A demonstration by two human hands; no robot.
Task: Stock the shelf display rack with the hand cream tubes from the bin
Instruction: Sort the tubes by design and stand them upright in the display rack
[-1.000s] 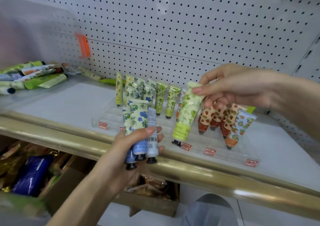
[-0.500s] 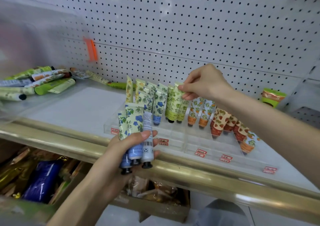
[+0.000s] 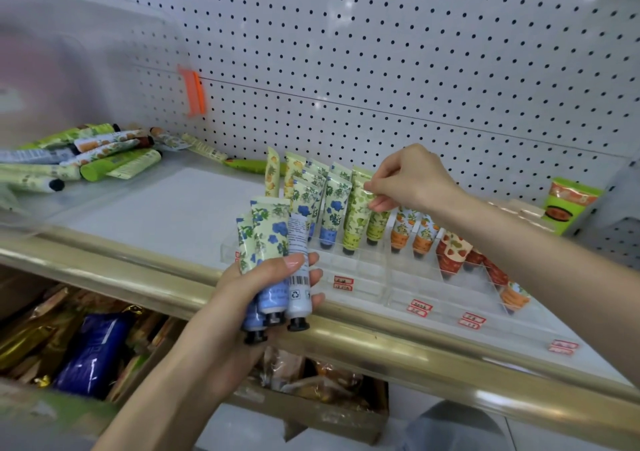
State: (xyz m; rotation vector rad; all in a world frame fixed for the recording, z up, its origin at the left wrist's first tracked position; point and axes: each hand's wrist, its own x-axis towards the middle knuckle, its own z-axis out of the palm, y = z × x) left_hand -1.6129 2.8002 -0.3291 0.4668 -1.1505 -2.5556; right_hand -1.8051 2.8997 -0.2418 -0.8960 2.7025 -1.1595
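Shop: pegboard [image 3: 415,52] shelving, price labels [image 3: 343,283].

Three tubes [image 3: 270,239] (blue-flowered) in one hand [image 3: 239,298]

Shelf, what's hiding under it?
Open boxes with a blue packet and gold packets inside. The left hand, gripping three tubes, and the gold rail cover the rest.

Bare left grip [image 3: 249,298] and right grip [image 3: 412,180], bare forearms [image 3: 554,260], short nails.
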